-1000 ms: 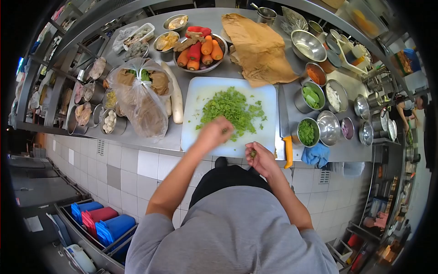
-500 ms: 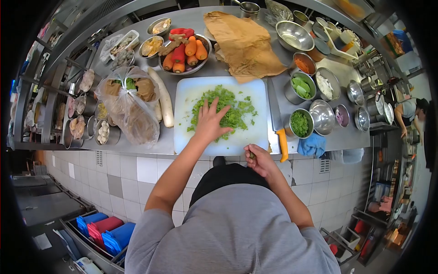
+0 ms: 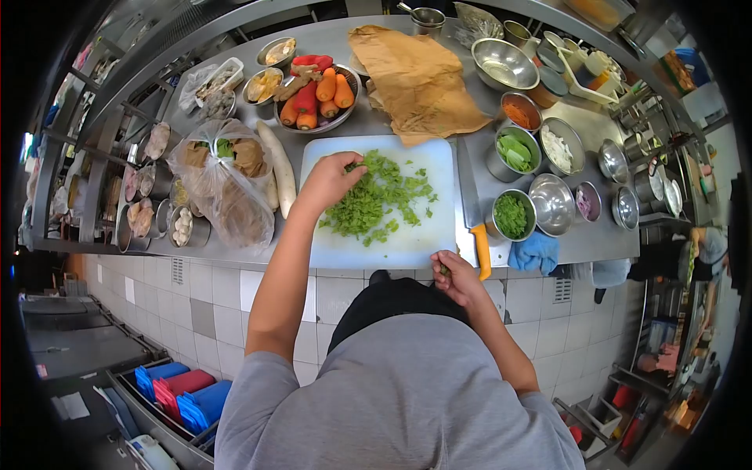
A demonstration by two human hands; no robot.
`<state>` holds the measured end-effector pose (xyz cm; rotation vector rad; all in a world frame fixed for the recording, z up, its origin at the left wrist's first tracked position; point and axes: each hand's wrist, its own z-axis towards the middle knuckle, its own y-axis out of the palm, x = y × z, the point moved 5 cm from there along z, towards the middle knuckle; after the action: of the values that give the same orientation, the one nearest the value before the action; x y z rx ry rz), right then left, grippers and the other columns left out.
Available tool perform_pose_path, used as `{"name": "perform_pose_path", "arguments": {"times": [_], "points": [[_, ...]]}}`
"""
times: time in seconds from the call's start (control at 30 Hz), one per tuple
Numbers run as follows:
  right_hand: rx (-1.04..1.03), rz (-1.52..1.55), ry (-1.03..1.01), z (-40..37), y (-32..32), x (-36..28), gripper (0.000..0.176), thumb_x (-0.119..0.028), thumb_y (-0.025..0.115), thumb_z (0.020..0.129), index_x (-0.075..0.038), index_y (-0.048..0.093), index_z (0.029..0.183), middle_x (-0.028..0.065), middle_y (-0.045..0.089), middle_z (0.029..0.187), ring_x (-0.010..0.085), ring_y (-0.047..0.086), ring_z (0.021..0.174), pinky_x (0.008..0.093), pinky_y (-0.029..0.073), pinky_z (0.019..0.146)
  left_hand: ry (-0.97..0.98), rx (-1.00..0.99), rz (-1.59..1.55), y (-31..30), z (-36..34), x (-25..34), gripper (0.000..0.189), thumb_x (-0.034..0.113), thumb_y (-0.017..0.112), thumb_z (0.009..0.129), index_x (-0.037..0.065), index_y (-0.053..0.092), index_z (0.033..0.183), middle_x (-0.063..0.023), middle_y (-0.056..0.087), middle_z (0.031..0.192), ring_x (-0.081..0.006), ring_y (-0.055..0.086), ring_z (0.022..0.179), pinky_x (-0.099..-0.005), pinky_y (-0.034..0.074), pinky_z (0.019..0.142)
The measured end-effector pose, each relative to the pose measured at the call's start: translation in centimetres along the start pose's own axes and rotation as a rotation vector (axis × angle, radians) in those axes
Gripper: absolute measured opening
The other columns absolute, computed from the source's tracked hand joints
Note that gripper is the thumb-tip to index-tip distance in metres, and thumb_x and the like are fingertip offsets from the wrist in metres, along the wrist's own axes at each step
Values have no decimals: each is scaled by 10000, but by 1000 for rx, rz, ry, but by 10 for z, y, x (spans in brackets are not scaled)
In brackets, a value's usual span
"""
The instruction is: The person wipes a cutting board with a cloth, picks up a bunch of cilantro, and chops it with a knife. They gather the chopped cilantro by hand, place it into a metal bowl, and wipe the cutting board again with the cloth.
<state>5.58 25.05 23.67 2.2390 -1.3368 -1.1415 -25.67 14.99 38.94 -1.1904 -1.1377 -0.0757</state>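
Note:
Chopped green herbs (image 3: 372, 196) lie in a loose heap on the white cutting board (image 3: 427, 243). My left hand (image 3: 333, 180) is at the heap's upper left edge, its fingers pinched together on some of the herbs. Below the board's lower right edge, my right hand (image 3: 456, 276) is curled closed around a small bit of green. A knife with a yellow handle (image 3: 481, 247) rests along the board's right side. Chopped greens also fill a metal container (image 3: 512, 215) to the right of the knife.
A plastic bag (image 3: 227, 188) and white radishes (image 3: 278, 164) are left of the board. Brown paper (image 3: 415, 82) and a bowl of carrots (image 3: 342, 92) sit behind it. A blue cloth (image 3: 534, 252) lies near the right front edge. Another person (image 3: 709, 245) is at far right.
My left hand has moved up and left from the middle of the herbs, and its spread fingers have closed. My right hand has shifted slightly right and down.

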Motion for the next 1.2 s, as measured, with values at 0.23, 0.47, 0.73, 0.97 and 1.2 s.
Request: {"name": "perform_pose_path", "arguments": {"times": [0.23, 0.47, 0.73, 0.97, 1.2], "points": [[10, -19, -1, 0, -2, -3, 201, -264, 538, 1037, -70, 589, 1057, 0, 531, 792, 87, 435, 602, 217, 350, 493, 325, 29, 405, 38, 19, 21, 192, 250, 722, 834, 79, 743, 918, -93, 687, 951, -314, 643, 951, -411, 519, 822], [5, 17, -26, -2, 7, -5, 203, -251, 529, 1040, -64, 584, 1098, 3, 532, 795, 91, 447, 599, 219, 362, 494, 286, -21, 360, 144, 53, -9, 139, 187, 692, 842, 100, 753, 933, -102, 657, 958, -323, 643, 929, -423, 528, 823], [-3, 27, -83, 1, 9, -6, 267, -281, 472, 1061, -56, 589, 1144, 14, 562, 818, 112, 488, 622, 237, 397, 517, 281, 167, 16, 106, 9, -14, 114, 159, 695, 853, 82, 752, 915, -110, 645, 911, -307, 643, 871, -409, 523, 749], [-12, 95, -6, 23, 51, 5, 320, -307, 421, 1080, -39, 577, 1157, 46, 630, 920, 145, 589, 707, 272, 478, 581, 340, -81, -115, 125, -88, 12, 146, 200, 768, 817, 67, 722, 854, -100, 638, 864, -290, 646, 807, -369, 512, 704], [-93, 48, -22, 42, 56, 24, 251, -281, 452, 1066, -63, 568, 1112, 47, 616, 947, 151, 584, 742, 276, 483, 606, 249, -46, -52, 108, -112, -5, 339, 310, 819, 766, 55, 605, 702, -89, 599, 802, -310, 625, 752, -401, 494, 641]]}}
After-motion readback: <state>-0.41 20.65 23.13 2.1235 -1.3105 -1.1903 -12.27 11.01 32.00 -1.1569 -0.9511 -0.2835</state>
